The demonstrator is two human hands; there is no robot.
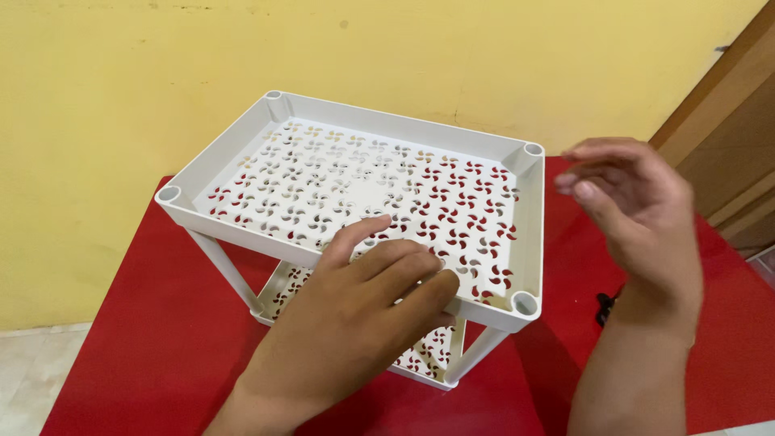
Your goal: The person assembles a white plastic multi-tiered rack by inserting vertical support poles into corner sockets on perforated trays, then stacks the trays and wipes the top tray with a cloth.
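A white plastic two-tier rack stands on a red table. Its upper shelf is a perforated tray with pinwheel-shaped holes and a round socket at each corner. A lower shelf shows beneath, joined by white legs. My left hand rests flat on the near edge of the upper shelf, fingers spread on its surface. My right hand hovers in the air to the right of the rack, fingers loosely apart, holding nothing and touching nothing.
A yellow wall rises right behind the table. A brown wooden door frame stands at the right. A small black object lies on the table by my right wrist. Pale floor tiles show at the lower left.
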